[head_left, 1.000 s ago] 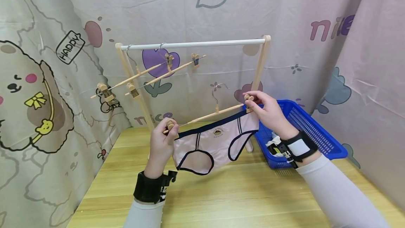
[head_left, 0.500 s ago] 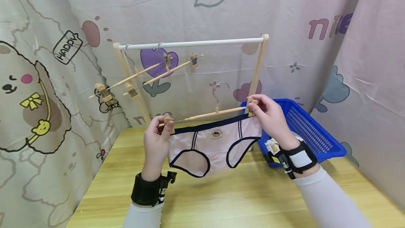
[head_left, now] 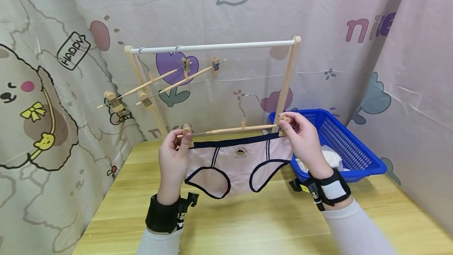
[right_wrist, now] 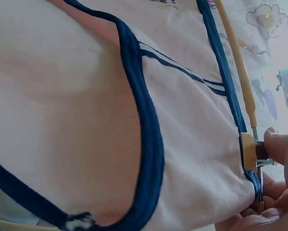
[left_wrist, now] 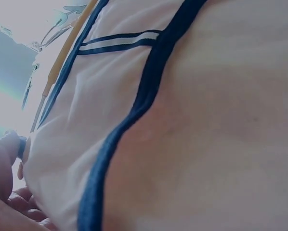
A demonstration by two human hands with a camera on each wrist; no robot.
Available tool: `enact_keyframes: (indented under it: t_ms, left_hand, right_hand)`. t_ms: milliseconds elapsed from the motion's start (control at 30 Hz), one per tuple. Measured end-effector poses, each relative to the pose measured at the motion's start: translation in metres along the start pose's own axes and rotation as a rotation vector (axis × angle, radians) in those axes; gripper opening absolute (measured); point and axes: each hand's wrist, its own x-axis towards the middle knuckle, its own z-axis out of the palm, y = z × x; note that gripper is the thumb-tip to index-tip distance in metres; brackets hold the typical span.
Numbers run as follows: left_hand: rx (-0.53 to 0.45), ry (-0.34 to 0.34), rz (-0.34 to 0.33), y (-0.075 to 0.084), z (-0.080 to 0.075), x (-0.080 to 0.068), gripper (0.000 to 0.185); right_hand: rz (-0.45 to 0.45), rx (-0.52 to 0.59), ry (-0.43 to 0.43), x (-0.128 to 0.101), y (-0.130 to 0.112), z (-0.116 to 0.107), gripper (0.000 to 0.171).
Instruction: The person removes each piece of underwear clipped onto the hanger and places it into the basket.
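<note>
We hold the clip hanger level, left hand pinching its left clip, right hand pinching the right clip, pink underpants hanging below the rail.

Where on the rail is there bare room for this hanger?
The rail is bare from the second hanger to the right post. Its left end is crowded: two empty hangers. Bare table lies before the hands.
</note>
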Motion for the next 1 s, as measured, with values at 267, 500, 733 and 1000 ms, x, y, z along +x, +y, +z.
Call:
enact_keyframes:
  t_ms: [267, 500, 733, 1000]
  left_hand:
    - [0.039, -0.017, -0.038, -0.001, 0.0005, -0.0006, 0.041]
    - [0.059, -0.042, -0.032, -0.0017, 0.0009, 0.0017, 0.033]
    - [0.119, -0.055, -0.062, -0.0008, -0.0012, 0.002, 0.028]
    - [0.193, -0.085, -0.102, -0.0003, -0.003, 0.004, 0.028]
  right_hand:
    - [-0.004, -0.016, 0.013, -0.0015, 0.0045, -0.0005, 0.032]
    - [0.006, -0.022, 0.027, -0.0035, 0.0035, -0.0025, 0.031]
    - [0.009, -0.007, 0.023, -0.0046, 0.0011, -0.0002, 0.032]
    - [-0.014, -0.015, 0.044, -0.0091, -0.0013, 0.0007, 0.031]
